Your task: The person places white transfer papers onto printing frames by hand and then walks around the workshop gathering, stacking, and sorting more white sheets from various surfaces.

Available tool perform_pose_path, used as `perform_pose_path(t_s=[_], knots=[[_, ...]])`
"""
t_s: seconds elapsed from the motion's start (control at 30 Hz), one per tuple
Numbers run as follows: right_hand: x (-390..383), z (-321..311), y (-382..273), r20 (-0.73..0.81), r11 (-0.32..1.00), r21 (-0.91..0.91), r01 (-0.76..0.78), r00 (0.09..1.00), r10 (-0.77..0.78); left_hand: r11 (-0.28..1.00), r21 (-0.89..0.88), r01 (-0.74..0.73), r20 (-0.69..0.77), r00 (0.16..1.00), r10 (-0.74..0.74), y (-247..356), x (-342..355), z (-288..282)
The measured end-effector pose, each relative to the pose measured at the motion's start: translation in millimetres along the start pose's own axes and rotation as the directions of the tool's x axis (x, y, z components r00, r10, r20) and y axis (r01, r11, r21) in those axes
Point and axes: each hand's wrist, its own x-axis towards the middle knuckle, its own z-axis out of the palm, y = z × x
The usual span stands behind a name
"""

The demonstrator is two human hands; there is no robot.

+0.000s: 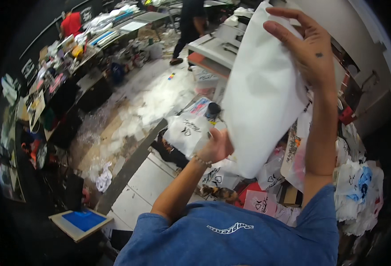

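Note:
A large blank white sheet or flat bag [264, 93] hangs tilted in front of me, its upper end raised. My right hand [308, 48] is at its upper right edge, thumb and index finger apart, with the sheet's edge passing into the hand. Low on the sheet's left side is my left hand [217, 146], a beaded bracelet at the wrist. Its thumb points up and the sheet hides most of its fingers. Close to that thumb lies a white bag with a black print [187, 132]. A pink printed bag [261, 202] rests below the sheet.
Printed bags [355, 190] pile up at the right. Beyond the sheet stands a machine with a pale flat top [213, 51]. What looks like a calico cat [220, 193] is below my left hand. A blue-faced frame [82, 220] sits lower left. Two people [191, 26] are farther back; plastic litters the floor.

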Motion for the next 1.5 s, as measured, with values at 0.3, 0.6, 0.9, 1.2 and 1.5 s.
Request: perform_pose_path(t_s=[0.3,0.6,0.9,1.2,1.5], knots=[[-5.2,186.9,15.0,-0.263,0.993,0.113,0.041,0.965,-0.01,0.934,0.015,-0.356,-0.648,0.708,0.28,135.1,-160.9,-33.6],[-102.5,121.9,53.9,0.09,0.979,0.098,-0.181,0.981,0.172,0.839,0.543,0.039,-0.623,0.688,0.371,187.2,-139.2,-39.8],[-286.5,12.1,19.0,-0.37,0.777,0.59,-0.218,0.783,0.501,0.811,0.568,0.138,-0.237,0.972,0.001,145.8,21.8,45.8],[-452.0,-167.2,18.2,-0.648,0.809,0.489,-0.325,0.486,0.587,0.586,0.776,0.232,0.036,0.912,-0.409,-53.8,180.2,209.6],[-615.8,-307.8,-42.6,-0.891,0.695,0.168,-0.699,0.195,0.411,-0.734,0.377,-0.565,0.878,0.471,0.089,-71.8,490.6,415.0]])
